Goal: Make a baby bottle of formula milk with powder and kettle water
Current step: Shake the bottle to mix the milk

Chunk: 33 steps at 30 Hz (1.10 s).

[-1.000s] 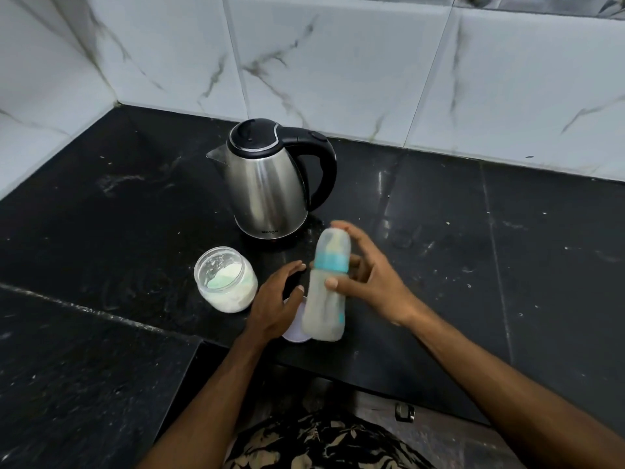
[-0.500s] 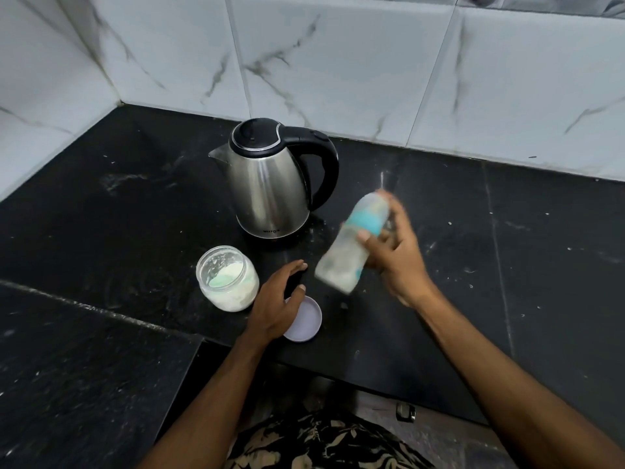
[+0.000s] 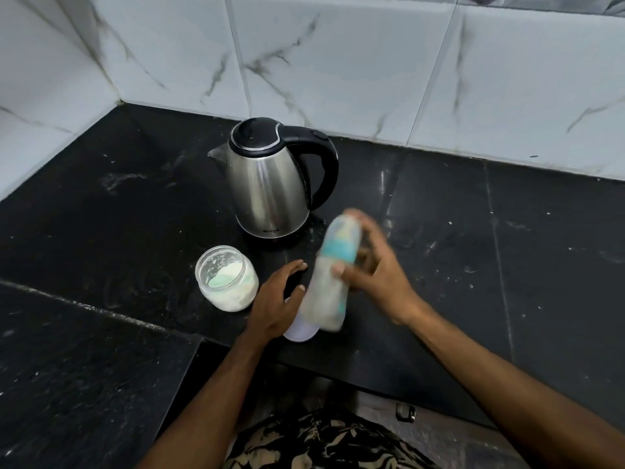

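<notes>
My right hand (image 3: 375, 275) grips a capped baby bottle (image 3: 329, 282) with a teal collar and milky liquid inside. The bottle is blurred, tilted slightly right at the top, held just above the black counter (image 3: 101, 214). My left hand (image 3: 275, 299) rests flat on the counter with fingers spread, partly over a white jar lid (image 3: 301, 330). An open glass jar of white powder (image 3: 226, 277) stands left of that hand. The steel kettle (image 3: 270, 184) with black lid and handle stands behind, lid closed.
White marble-look tiled walls (image 3: 338, 62) meet at the back left corner. A lower black slab (image 3: 84, 367) steps out at the front left. The counter's front edge runs just below my hands.
The bottle swung up and to the right half a second ago, then came back down near the lid. It is blurred from movement. My left hand stayed put.
</notes>
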Available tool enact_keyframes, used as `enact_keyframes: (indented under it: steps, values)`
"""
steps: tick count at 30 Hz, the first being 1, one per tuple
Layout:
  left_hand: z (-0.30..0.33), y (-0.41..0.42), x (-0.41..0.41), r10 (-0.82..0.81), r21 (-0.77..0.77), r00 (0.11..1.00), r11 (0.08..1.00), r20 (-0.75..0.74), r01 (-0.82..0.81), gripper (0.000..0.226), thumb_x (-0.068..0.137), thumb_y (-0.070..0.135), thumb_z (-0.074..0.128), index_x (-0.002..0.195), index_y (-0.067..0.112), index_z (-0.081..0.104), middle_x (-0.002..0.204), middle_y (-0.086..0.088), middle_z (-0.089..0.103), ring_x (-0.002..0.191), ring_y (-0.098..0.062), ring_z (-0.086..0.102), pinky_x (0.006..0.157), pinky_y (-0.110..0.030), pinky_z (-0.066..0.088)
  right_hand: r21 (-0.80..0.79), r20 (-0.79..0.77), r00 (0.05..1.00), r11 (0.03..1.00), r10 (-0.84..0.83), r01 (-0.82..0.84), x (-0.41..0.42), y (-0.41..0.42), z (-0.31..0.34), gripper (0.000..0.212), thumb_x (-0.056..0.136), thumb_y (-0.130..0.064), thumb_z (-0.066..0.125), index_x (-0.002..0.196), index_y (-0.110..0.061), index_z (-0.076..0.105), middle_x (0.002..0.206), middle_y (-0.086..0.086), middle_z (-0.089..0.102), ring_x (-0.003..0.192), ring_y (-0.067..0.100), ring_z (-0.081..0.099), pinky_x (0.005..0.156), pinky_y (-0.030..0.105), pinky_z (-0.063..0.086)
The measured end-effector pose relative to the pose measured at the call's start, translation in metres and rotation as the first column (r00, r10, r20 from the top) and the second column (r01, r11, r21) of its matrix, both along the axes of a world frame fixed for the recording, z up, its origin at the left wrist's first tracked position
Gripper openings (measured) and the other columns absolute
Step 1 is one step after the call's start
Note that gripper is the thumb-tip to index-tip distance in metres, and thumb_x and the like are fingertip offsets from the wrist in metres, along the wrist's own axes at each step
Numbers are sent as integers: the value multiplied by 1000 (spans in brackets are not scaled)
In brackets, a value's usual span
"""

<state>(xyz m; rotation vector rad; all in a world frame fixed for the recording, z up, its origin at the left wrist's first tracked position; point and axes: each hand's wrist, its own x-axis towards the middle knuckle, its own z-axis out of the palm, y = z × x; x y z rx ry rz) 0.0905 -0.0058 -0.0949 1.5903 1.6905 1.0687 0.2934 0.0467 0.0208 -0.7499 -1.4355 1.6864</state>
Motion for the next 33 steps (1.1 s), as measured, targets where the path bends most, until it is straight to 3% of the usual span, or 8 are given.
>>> enact_keyframes:
  steps: [2, 6, 8, 13, 19, 22, 26, 33]
  values:
    - [-1, 1, -1, 4, -11, 1000, 1000, 6, -4, 42, 93, 19, 60, 135, 18, 57, 137, 5, 61, 126, -10, 57, 108, -38, 45, 58, 68, 990, 990, 122, -126, 1, -5, -4, 78, 74, -15, 78, 140, -30, 38, 124, 17, 60, 106, 32, 67, 81, 39, 58]
    - [3, -2, 2, 11, 18, 1000, 1000, -7, -11, 49, 88, 31, 51, 134, 17, 57, 137, 5, 60, 128, -9, 55, 110, -34, 41, -116, -138, 960, 967, -244, 229, 6, 25, 14, 80, 72, -27, 82, 139, -34, 40, 118, 18, 64, 102, 32, 66, 75, 43, 58]
    - [3, -2, 2, 11, 15, 1000, 1000, -6, -11, 48, 88, 30, 52, 133, 17, 57, 137, 5, 61, 127, -8, 55, 110, -34, 42, -118, -145, 944, 952, -297, 282, 5, 20, 14, 79, 73, -28, 79, 140, -33, 38, 117, 11, 62, 98, 26, 65, 70, 37, 58]
    - [-3, 1, -2, 21, -42, 1000, 999, 8, -20, 45, 93, 16, 66, 137, 24, 56, 134, 8, 63, 124, -7, 59, 105, -41, 48, 65, 149, 976, 984, 157, -168, -4, -19, -3, 79, 78, -1, 78, 141, -26, 36, 118, 5, 65, 105, 28, 67, 83, 40, 59]
    - [4, -2, 2, 17, 10, 1000, 1000, -6, -17, 50, 89, 32, 52, 134, 13, 57, 136, 4, 61, 127, -12, 57, 109, -36, 44, 224, 213, 972, 973, -102, 53, -5, 31, 7, 91, 80, -8, 77, 151, -21, 22, 125, 5, 57, 106, 21, 66, 88, 33, 57]
    - [7, -2, 3, 7, 0, 1000, 1000, 1, -7, 55, 85, 36, 47, 135, 15, 56, 137, 5, 61, 129, -9, 54, 112, -29, 40, 338, 310, 939, 940, -152, 41, -10, 57, 3, 102, 80, -15, 80, 155, -25, 13, 130, -9, 54, 115, 9, 61, 94, 23, 51]
    - [8, -1, 3, -3, -29, 1000, 1000, 0, 3, 54, 86, 35, 48, 135, 16, 57, 139, 4, 60, 131, -8, 53, 112, -23, 37, 400, 400, 900, 917, -174, -1, -20, 77, -8, 102, 76, -25, 83, 154, -32, 17, 138, -11, 52, 122, 2, 54, 103, 26, 46]
    - [11, -2, 3, -8, -51, 1000, 999, -1, 8, 54, 87, 30, 49, 136, 10, 56, 138, 5, 60, 129, -6, 53, 108, -13, 34, 432, 444, 880, 901, -168, -46, -31, 81, -29, 98, 76, -18, 83, 153, -27, 23, 138, -9, 49, 122, 8, 53, 107, 32, 45]
